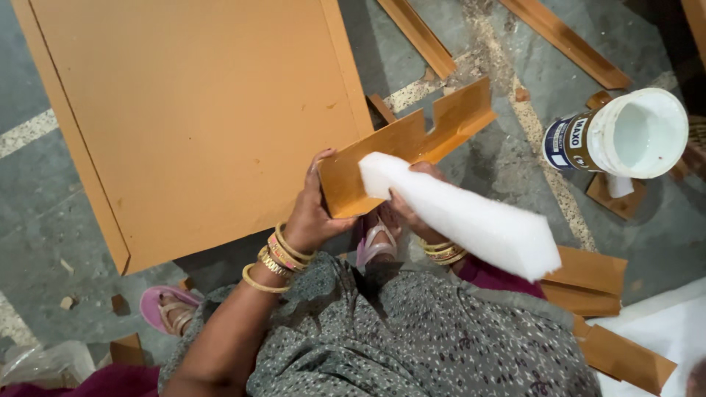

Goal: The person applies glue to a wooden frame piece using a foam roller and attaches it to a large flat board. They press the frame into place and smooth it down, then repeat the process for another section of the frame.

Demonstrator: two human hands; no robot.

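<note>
My left hand (312, 213) grips the near end of an orange L-shaped wooden strip (412, 143) with a notch cut in its far edge. My right hand (412, 209) holds a long white foam piece (471, 220) against the strip's inner face; the foam hides most of that hand. Gold bangles sit on both wrists. Both hands are raised above my lap, over the grey stone floor.
A large orange board (198, 110) lies on the floor to the left. An open white tub of glue (625, 136) lies tipped at the right. Orange wood strips (566, 40) lie at the top and more pieces (610, 309) at the lower right. My sandalled feet (165, 305) show below.
</note>
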